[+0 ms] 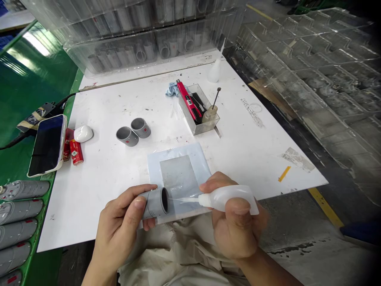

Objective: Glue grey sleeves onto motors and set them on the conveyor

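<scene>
Grey cylinder (pixel 154 202) sits between the left fingers (pixel 143 188), open end (pixel 164 201) protruding.

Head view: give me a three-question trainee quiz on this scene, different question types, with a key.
1. Which of the hands holds the white squeeze bottle?
2. True or false: the held grey cylinder has its open end facing the bottle's nozzle.
3. Which rests in the clear box? a) the phone; b) the red-and-black tool; c) the yellow strip.

Key:
1. The right hand.
2. True.
3. b
</scene>
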A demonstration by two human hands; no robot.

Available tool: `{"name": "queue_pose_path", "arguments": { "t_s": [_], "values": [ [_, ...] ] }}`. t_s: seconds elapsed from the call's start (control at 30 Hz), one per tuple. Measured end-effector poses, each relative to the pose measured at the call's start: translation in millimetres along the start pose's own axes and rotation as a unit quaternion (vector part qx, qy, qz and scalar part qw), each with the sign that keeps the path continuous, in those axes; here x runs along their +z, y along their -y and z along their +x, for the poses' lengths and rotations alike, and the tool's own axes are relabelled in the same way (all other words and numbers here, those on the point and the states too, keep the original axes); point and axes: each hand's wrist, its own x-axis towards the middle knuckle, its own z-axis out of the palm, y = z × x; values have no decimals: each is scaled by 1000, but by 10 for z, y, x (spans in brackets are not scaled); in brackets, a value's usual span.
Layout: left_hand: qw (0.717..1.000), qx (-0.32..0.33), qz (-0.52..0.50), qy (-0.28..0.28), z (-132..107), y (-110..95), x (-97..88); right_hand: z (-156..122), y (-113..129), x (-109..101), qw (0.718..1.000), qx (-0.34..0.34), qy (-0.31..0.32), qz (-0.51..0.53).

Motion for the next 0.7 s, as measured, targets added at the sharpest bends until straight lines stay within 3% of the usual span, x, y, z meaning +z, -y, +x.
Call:
{"name": "queue_pose_path", "arguments": {
  "t_s": [0.17,0.3,0.43,0.7],
  "values": [
    [1000,9,6,-12,-3,-1,12,55,72,17,1000,23,0,-1],
    [998,35,30,-42,-10,12,1,91,93,61,999,26,-41,17],
    [998,47,14,-25,-15,27,-25,71,57,83,996,34,-76,15],
    [998,50,-28,-20,-16,10,-8,79,44,95,997,26,-68,21]
  ]
}}
